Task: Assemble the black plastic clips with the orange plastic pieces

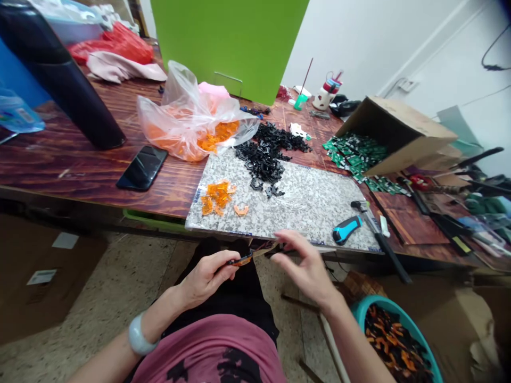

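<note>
My left hand (213,274) pinches a small orange and black part (240,261) in front of the table's near edge. Just to its right, my right hand (301,260) has its thumb and fingers curved apart, near a thin, blurred piece; whether it grips anything is unclear. Beyond both hands, a speckled board (311,205) bears a small pile of orange pieces (219,196), a single orange piece (241,210) and a heap of black pieces (265,159). A blue-handled tool (347,230) lies near the board's right end.
A phone (142,168), dark bottle (75,96) and plastic bag of orange pieces (191,125) stand left. On the right are a hammer (379,239) overhanging the edge, a tipped cardboard box (411,127) with green pieces, and below, a teal tub (361,311).
</note>
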`<control>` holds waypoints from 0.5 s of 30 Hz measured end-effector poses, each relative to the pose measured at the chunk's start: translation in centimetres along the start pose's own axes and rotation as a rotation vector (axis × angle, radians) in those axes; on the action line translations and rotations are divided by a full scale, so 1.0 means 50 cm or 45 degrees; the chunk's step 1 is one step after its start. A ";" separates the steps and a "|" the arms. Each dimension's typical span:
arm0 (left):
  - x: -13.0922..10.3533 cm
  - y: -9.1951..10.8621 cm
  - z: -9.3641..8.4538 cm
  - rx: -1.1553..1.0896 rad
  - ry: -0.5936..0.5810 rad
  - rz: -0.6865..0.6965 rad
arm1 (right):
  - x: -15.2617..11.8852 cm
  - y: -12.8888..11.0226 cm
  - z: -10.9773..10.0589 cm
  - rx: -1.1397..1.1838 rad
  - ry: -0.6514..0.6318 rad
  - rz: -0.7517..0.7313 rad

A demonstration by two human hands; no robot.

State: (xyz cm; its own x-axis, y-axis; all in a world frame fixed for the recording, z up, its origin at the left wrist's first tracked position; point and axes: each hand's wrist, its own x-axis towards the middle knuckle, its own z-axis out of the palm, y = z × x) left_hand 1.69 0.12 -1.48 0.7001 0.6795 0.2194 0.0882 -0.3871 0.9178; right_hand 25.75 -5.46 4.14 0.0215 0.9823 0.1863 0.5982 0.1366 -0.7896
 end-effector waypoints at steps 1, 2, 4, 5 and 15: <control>0.001 0.001 0.002 -0.006 -0.015 0.005 | -0.002 -0.020 0.031 0.077 -0.082 -0.042; 0.002 0.002 0.004 -0.011 -0.031 0.009 | -0.005 -0.033 0.055 0.147 -0.136 -0.079; 0.001 0.005 0.006 -0.026 -0.058 0.003 | -0.011 -0.042 0.088 0.269 -0.153 -0.137; 0.000 0.006 0.007 -0.037 -0.076 -0.010 | -0.014 -0.041 0.098 0.317 -0.133 -0.152; -0.009 -0.005 0.035 -0.158 -0.290 -0.281 | -0.057 -0.021 0.135 0.267 0.085 -0.039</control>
State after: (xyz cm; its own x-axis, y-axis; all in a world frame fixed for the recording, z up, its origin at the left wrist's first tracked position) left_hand 2.59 -1.18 -2.37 0.8154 0.5762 -0.0555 0.1780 -0.1583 0.9712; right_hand 19.64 -7.52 0.52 0.0633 0.9676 0.2446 0.4201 0.1965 -0.8859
